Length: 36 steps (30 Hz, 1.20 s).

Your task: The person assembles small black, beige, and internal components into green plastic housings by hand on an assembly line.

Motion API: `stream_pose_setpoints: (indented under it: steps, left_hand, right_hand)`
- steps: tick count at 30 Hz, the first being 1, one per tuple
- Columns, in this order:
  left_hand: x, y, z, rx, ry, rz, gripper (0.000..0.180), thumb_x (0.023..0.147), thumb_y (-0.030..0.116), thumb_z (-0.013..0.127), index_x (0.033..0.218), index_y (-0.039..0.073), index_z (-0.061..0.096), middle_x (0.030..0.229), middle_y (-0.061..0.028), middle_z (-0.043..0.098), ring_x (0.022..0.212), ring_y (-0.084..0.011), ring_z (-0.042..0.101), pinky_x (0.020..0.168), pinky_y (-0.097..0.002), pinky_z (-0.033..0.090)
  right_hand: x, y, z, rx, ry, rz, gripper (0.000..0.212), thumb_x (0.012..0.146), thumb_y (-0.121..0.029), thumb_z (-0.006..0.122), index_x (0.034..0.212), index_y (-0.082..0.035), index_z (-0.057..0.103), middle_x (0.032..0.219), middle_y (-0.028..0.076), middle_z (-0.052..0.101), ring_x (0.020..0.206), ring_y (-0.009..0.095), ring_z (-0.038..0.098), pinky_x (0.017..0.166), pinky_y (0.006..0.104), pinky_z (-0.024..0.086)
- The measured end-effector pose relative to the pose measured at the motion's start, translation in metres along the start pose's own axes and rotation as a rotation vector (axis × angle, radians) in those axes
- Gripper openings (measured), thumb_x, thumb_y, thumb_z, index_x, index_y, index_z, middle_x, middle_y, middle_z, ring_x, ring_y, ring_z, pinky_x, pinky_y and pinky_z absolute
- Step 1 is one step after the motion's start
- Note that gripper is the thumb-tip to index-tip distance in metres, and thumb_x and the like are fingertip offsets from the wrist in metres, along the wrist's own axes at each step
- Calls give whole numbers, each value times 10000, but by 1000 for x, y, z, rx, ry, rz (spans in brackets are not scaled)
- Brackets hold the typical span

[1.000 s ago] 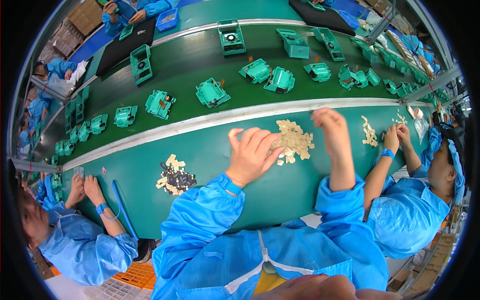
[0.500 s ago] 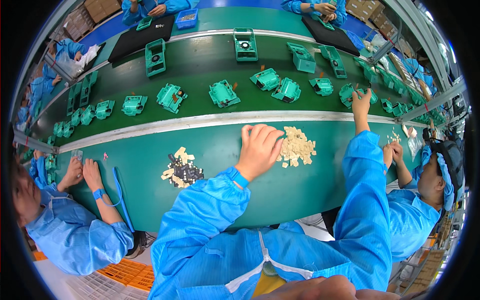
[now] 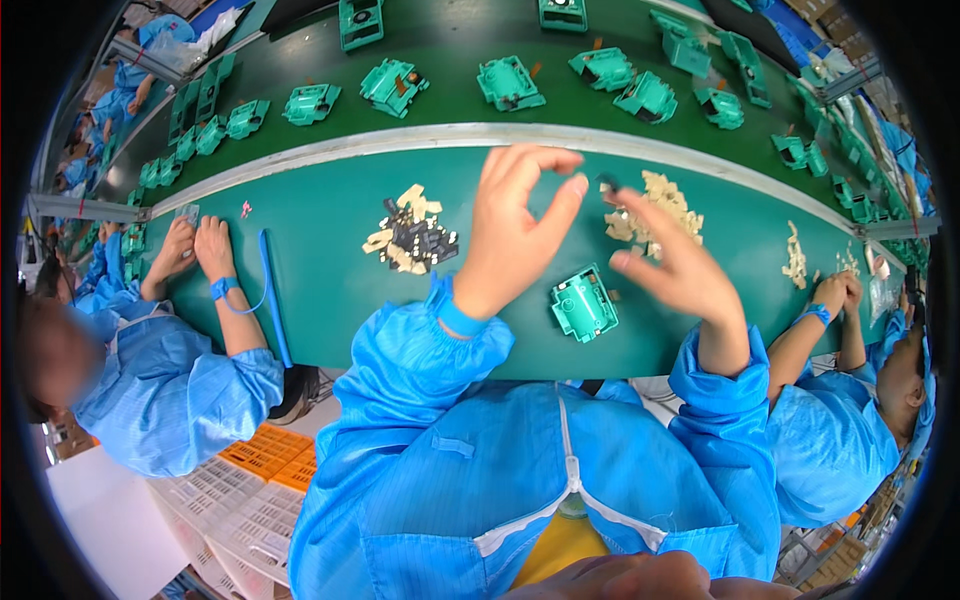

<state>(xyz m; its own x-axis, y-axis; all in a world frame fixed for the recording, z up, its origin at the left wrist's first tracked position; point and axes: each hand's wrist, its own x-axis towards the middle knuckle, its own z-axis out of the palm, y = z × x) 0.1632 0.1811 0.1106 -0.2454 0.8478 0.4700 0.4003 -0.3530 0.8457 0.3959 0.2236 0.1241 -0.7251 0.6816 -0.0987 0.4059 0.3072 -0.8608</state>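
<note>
My left hand (image 3: 520, 225) hovers over the green table, thumb and fingers apart with nothing visible between them. To its right is my right hand (image 3: 685, 265), its thumb and forefinger spread wide. A small dark spot shows at the forefinger's tip, too blurred to name. Below and between both hands, a green plastic housing (image 3: 585, 305) lies on the table, untouched. Beyond my right hand is a pile of small beige pieces (image 3: 665, 205), partly hidden by the fingers. Left of my left hand lies a mixed pile of small black parts and beige pieces (image 3: 418, 235).
Past a pale metal rail (image 3: 400, 143), several green housings stand on the dark green belt (image 3: 440, 60). A co-worker (image 3: 170, 380) sits at left beside a blue strap (image 3: 270, 300); another (image 3: 830, 400) sits at right. Orange crates (image 3: 270, 455) stand low at left.
My right hand has come back from the belt toward me, and a green housing now lies on the table before me. My left hand has risen off the beige pile's edge. The view has shifted.
</note>
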Motion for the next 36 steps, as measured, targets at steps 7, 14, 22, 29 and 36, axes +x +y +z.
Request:
stream_pose_setpoints:
  steps: [7,14,22,29,36]
  left_hand:
    - [-76,16,-19,101,-769,95,545,796,183,798,1302,108,611,1305,-107,607,1197,-311,542,1030,-469,426]
    - [-110,30,-22,438,-580,-54,883,739,388,866,1447,36,472,1384,-126,553,1224,-343,497,1027,-475,386]
    - [-132,21,-11,217,-456,-207,838,724,113,829,1454,21,426,1427,-137,536,1284,-351,459,1101,-455,390]
    - [-140,15,-6,124,-378,-224,862,726,57,784,1482,29,370,1401,-124,568,1288,-345,449,1092,-450,383]
    - [-142,10,-7,192,-354,-198,820,708,65,771,1446,37,416,1336,-115,598,1230,-333,481,1070,-453,368]
  right_hand:
    - [-39,13,39,791,541,51,73,971,-113,618,951,-48,589,1180,110,644,1053,179,583,935,337,454]
    - [-81,11,100,995,487,271,97,922,2,634,855,-42,579,934,56,595,852,136,548,802,280,439]
    - [-79,9,110,1004,405,251,172,899,82,621,823,-38,525,925,70,594,818,119,590,739,253,461]
    - [-82,14,116,899,403,290,212,874,121,633,827,-39,503,929,63,587,792,79,561,688,207,427]
    - [-76,14,118,877,401,302,231,855,135,640,845,-44,494,945,52,572,790,49,494,685,196,412]
